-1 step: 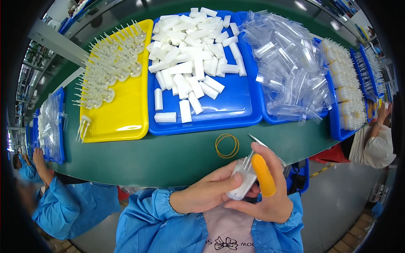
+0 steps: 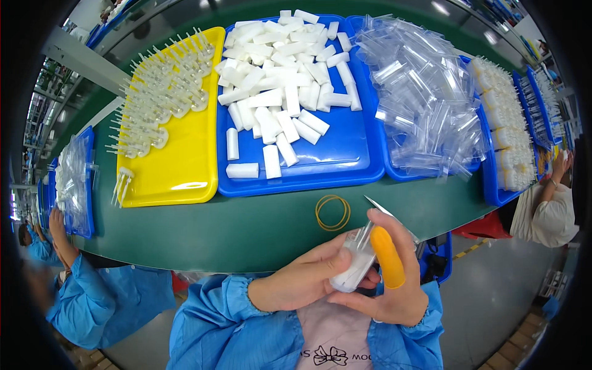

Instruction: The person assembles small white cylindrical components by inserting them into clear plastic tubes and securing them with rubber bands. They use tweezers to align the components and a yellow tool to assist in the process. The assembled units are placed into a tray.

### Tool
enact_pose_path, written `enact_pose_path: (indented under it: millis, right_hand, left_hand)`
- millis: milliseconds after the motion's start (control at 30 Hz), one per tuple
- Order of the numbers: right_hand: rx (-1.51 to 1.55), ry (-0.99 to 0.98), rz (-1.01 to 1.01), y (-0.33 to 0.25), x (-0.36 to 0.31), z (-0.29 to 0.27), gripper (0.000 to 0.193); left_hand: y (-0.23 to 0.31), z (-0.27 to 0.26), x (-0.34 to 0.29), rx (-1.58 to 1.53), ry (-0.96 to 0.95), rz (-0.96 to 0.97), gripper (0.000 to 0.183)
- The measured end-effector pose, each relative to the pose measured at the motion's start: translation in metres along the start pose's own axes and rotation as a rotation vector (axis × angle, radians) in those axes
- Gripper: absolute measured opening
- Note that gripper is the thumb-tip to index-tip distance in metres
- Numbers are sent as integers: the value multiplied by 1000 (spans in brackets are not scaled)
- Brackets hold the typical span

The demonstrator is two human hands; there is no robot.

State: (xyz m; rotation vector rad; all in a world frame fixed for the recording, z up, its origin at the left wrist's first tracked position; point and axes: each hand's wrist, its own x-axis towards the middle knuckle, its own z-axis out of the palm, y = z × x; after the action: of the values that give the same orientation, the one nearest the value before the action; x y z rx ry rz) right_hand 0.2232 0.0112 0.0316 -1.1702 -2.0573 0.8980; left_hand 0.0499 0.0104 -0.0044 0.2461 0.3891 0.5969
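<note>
My left hand is closed round a clear plastic sleeve with white material inside and clear, thin rods or edges standing out of its top. Its thumb presses on the front of the sleeve. My right hand is spread round the sleeve's right side, an orange-yellow finger cot on one finger. That covered fingertip is by the sleeve's upper end, and the thumb lies just under its lower end; I cannot tell whether they touch it. Behind the right hand lies a slim, pointed metal tool, partly hidden.
Rubber bands lie on the green table. Along its far side stand a yellow tray of white stemmed parts, a blue tray of white foam-like blocks, and another tray with clear sleeves. Co-workers' arms show at left and right.
The sleeve and the covered right finger have shifted very slightly. My left hand still holds the sleeve.
</note>
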Motion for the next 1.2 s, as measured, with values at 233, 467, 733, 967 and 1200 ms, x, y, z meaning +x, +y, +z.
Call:
enact_pose_path:
  millis: [233, 467, 733, 967, 1200]
  right_hand:
    - [-100, 82, -99, 3, 2, 4, 72]
    - [-86, -12, -137, 6, 8, 5, 49]
    - [68, 282, 74, 35, 19, 16, 30]
    - [-547, 337, -56, 55, 44, 48, 17]
    - [-330, 384, -13, 47, 39, 43, 13]
  left_hand:
    - [3, -9, 0, -72, -130, -20, 59]
    - [3, -7, 2, -41, 62, -84, 55]
    - [19, -22, -17, 109, 177, 468, 71]
    - [36, -39, -35, 263, 345, 682, 68]
    - [30, -36, -34, 658, 499, 615, 65]
